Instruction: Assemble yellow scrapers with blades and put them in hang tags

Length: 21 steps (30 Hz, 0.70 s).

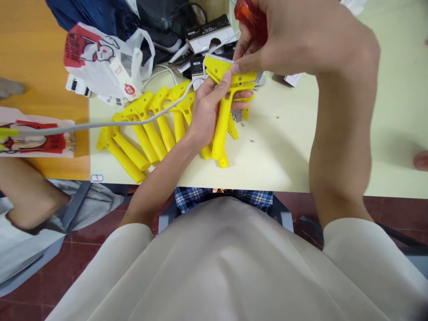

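Note:
My left hand (207, 104) is closed around a yellow plastic scraper (221, 129), thumb on its head and handle pointing toward me. Above it, my right hand (284, 38) grips a red-handled screwdriver (252, 22); the shaft is hidden. Its thumb and fingertips touch the scraper's head. Under the held scraper lie more yellow pieces, partly covered. Small metal pieces (238, 116) and a few loose screws (252, 141) sit just right of it. Left of my left hand, several yellow scrapers (147, 138) lie in a row.
A grey cable (100, 126) crosses above the row of scrapers. Behind are a white-and-red plastic bag (100, 53), small boxes (214, 38) and a black bag (160, 26). Another person's arm (33, 191) is at the left; a fingertip (421, 160) shows at the right edge.

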Available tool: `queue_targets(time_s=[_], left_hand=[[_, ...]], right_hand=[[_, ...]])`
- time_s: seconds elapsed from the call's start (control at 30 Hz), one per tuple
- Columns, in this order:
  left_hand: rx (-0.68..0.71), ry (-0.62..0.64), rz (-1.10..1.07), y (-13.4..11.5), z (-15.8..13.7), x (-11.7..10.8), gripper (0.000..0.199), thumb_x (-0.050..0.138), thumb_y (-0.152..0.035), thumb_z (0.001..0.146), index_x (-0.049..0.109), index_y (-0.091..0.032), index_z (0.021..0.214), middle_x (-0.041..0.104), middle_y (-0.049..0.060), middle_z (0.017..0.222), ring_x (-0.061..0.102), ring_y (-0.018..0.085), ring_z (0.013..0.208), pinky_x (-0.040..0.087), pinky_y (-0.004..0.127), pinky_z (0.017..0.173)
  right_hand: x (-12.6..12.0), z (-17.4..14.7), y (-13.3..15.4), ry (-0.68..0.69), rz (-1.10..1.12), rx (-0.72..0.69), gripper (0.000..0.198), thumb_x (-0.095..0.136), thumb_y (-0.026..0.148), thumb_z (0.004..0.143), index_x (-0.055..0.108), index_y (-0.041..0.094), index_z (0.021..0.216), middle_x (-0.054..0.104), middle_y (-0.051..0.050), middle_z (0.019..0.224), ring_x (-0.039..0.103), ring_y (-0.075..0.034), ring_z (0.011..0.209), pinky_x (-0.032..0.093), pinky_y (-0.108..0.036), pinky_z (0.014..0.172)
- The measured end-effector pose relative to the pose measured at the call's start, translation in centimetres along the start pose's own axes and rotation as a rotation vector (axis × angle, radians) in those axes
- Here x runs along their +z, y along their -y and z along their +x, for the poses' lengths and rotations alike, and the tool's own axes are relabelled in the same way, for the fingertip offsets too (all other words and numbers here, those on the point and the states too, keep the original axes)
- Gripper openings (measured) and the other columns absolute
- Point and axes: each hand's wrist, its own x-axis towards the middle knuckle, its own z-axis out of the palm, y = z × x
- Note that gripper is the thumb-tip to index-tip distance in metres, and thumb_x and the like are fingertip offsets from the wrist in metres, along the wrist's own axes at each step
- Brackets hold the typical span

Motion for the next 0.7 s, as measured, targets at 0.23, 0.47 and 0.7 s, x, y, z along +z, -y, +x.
queue_targets(time_s=[0.23, 0.47, 0.7], left_hand=[[0.043, -0.016, 0.025, 0.40, 0.82, -0.12, 0.031, 0.065, -0.062, 0.112, 0.079, -0.034, 0.114, 0.084, 0.002, 0.107, 0.073, 0.033, 0.141, 0.073, 0.045, 0.101], [0.031, -0.024, 0.053, 0.41, 0.47, 0.27, 0.042, 0.067, -0.072, 0.108, 0.076, -0.031, 0.110, 0.083, 0.005, 0.104, 0.081, 0.034, 0.127, 0.075, 0.040, 0.088], [0.031, -0.008, -0.034, 0.10, 0.52, 0.60, 0.022, 0.068, -0.051, 0.114, 0.075, -0.031, 0.108, 0.084, 0.002, 0.115, 0.079, 0.029, 0.132, 0.073, 0.035, 0.098]], right_hand=[[0.05, -0.12, 0.28, -0.022, -0.072, 0.037, 0.030, 0.081, 0.003, 0.075, 0.054, 0.006, 0.088, 0.054, 0.008, 0.077, 0.032, 0.003, 0.064, 0.017, -0.023, 0.058], [-0.06, -0.13, 0.21, -0.007, -0.068, 0.041, 0.029, 0.078, 0.000, 0.074, 0.054, 0.007, 0.091, 0.059, 0.009, 0.082, 0.032, 0.004, 0.066, 0.017, -0.025, 0.060], [-0.44, -0.29, -0.11, -0.020, -0.018, -0.019, 0.028, 0.076, -0.002, 0.074, 0.053, 0.005, 0.087, 0.057, 0.010, 0.077, 0.034, 0.005, 0.065, 0.018, -0.021, 0.057]])
